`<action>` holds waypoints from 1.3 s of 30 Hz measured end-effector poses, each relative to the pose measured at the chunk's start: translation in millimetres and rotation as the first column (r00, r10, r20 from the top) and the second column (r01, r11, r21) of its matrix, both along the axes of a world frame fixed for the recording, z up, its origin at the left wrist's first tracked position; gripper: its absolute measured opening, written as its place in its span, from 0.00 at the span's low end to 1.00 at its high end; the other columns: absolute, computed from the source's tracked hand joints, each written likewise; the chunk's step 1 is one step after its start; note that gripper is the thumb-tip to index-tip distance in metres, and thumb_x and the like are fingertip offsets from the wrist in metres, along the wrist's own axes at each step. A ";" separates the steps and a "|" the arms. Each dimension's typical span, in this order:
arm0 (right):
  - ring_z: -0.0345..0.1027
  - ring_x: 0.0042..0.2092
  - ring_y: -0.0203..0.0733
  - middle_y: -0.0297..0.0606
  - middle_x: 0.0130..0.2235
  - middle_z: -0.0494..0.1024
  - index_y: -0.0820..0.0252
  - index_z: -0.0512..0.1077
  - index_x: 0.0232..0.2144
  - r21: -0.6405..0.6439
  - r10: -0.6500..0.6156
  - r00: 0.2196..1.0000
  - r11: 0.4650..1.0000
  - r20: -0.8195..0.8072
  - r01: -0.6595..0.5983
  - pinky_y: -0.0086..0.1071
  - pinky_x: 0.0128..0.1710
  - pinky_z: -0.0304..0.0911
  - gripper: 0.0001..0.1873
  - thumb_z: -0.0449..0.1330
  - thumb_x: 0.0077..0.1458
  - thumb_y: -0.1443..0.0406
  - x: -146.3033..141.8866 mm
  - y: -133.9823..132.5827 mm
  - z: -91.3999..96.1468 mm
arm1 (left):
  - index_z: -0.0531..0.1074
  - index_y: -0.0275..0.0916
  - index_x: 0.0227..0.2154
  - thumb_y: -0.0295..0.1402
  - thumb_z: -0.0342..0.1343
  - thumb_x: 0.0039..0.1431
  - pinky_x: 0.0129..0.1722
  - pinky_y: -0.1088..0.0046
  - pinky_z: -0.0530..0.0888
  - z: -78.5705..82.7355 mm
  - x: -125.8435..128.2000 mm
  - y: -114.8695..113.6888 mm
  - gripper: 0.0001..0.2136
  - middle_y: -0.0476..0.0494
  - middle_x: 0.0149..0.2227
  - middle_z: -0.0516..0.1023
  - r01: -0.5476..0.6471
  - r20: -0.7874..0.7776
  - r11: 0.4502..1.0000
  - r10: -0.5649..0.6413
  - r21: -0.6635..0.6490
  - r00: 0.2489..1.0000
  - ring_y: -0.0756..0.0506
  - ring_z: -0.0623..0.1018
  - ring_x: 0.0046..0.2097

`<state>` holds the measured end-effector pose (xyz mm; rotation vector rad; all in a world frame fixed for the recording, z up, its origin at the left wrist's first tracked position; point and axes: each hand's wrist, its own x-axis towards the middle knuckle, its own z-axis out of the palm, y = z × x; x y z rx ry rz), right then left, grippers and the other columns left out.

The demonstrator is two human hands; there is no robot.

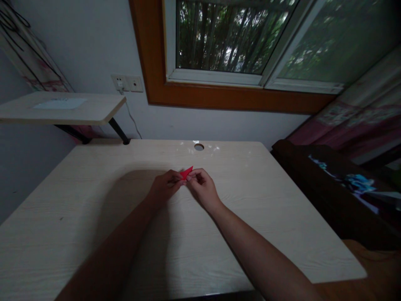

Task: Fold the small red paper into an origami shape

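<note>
Between both hands is a small piece of folded red paper [186, 172], with one pointed corner sticking up to the right. My left hand [166, 184] pinches its left side between thumb and fingers. On the right side, my right hand [203, 184] grips the paper's lower edge with thumb and fingertips. The two hands are close together over the middle of the pale wooden desk [250, 200]. Part of the paper is hidden behind the fingertips, so its full folds cannot be made out.
A raised shelf [94, 108] on black legs stands at the desk's back left, with a pale sheet [59, 103] on it. A round cable hole [199, 147] is near the back edge. Wall sockets [127, 83] and a window [232, 42] are behind; dark furniture [313, 188] stands right.
</note>
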<state>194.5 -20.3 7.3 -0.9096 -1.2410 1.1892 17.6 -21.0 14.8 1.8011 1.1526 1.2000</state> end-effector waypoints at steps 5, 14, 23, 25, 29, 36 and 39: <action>0.73 0.33 0.39 0.33 0.34 0.78 0.55 0.72 0.35 -0.006 -0.005 1.000 1.000 -0.013 0.005 0.32 0.36 0.69 0.09 0.66 0.53 0.60 0.4 1.2 -2.9 | 0.71 0.39 0.37 0.36 0.61 0.58 0.40 0.68 0.82 0.4 -0.4 -0.1 0.08 0.44 0.34 0.85 0.062 0.074 0.997 -0.059 -0.036 0.996 0.44 0.85 0.37; 0.73 0.36 0.39 0.34 0.35 0.79 0.54 0.73 0.37 0.036 0.001 1.000 0.999 0.013 -0.001 0.34 0.39 0.70 0.09 0.65 0.54 0.61 -0.4 -0.5 -0.5 | 0.73 0.39 0.34 0.36 0.66 0.53 0.37 0.72 0.81 3.3 2.2 0.7 0.10 0.46 0.32 0.84 -0.042 -0.010 0.999 0.042 0.002 0.999 0.46 0.84 0.34; 0.73 0.36 0.40 0.35 0.35 0.78 0.55 0.76 0.34 0.101 -0.005 0.994 0.995 0.109 -0.006 0.33 0.39 0.69 0.06 0.65 0.55 0.61 1.4 -1.5 6.3 | 0.72 0.38 0.36 0.38 0.61 0.59 0.40 0.69 0.81 6.8 -0.7 -1.9 0.09 0.42 0.34 0.85 0.063 0.110 0.997 -0.057 -0.045 0.992 0.45 0.85 0.37; 0.73 0.36 0.39 0.35 0.35 0.78 0.55 0.76 0.35 0.082 0.002 0.996 0.997 0.090 -0.009 0.33 0.39 0.69 0.06 0.65 0.55 0.60 1.5 -1.6 6.6 | 0.72 0.38 0.37 0.39 0.59 0.61 0.41 0.68 0.81 7.0 -0.8 -2.4 0.09 0.41 0.35 0.85 0.101 0.157 0.993 -0.090 -0.063 0.983 0.45 0.85 0.37; 0.74 0.36 0.41 0.34 0.34 0.79 0.54 0.76 0.35 0.048 0.026 0.998 0.998 0.060 -0.028 0.34 0.39 0.70 0.06 0.65 0.55 0.60 1.1 -2.1 6.2 | 0.72 0.38 0.37 0.39 0.60 0.61 0.41 0.66 0.82 5.9 -0.2 -1.9 0.10 0.40 0.35 0.85 0.106 0.194 0.990 -0.087 -0.093 0.977 0.44 0.85 0.37; 0.74 0.36 0.41 0.35 0.35 0.79 0.55 0.75 0.35 0.026 0.022 0.997 0.999 0.071 -0.023 0.35 0.40 0.69 0.09 0.66 0.54 0.58 1.6 -2.9 5.4 | 0.72 0.38 0.38 0.38 0.59 0.61 0.41 0.67 0.83 3.7 -1.6 -1.0 0.09 0.41 0.35 0.85 0.097 0.145 0.994 -0.088 -0.054 0.985 0.44 0.85 0.37; 0.74 0.36 0.41 0.35 0.34 0.79 0.55 0.75 0.34 0.027 0.029 0.997 0.999 0.067 -0.031 0.34 0.40 0.69 0.07 0.65 0.55 0.59 1.2 -2.9 6.2 | 0.74 0.38 0.37 0.38 0.59 0.61 0.39 0.69 0.82 4.1 -1.6 -1.3 0.09 0.42 0.35 0.85 0.067 0.096 0.997 -0.064 -0.031 0.993 0.45 0.85 0.36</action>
